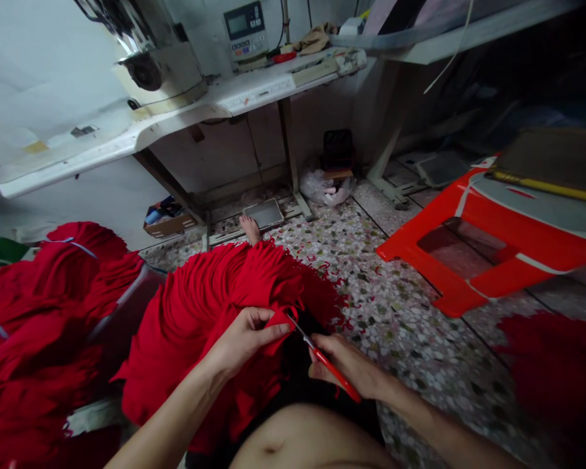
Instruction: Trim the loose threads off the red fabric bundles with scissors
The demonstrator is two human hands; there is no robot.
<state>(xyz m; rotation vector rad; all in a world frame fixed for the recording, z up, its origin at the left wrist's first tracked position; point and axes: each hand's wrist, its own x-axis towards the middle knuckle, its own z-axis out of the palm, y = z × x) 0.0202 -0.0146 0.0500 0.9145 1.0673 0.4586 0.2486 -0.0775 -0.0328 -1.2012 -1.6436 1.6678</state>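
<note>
Bare belly [303,440] right up front, and just past it the two hands are at close quarters! The left hand [248,335] pinches a red cloth [276,320] between thumb and fingers, over the lap. In from the right, the right hand [344,365] is closed around the red-handled scissors [324,358], points up at the cloth's edge. Right behind, a big red pile [195,319] slumps in folds, its frayed ends hanging toward the floor [395,293]. Out left, another red heap [43,312], bound with pale ties [78,246]; out right, a darker red mass [547,378] on the floor, blurred. Beyond that, an orange stool [459,251]! Further back, a bare foot [251,229] by a pedal [266,213], a box [170,223] to its left, a plastic bag [325,189] to its right. And at the far end, the white surface [254,98] carries a machine [168,77] and a control panel [247,31].
</note>
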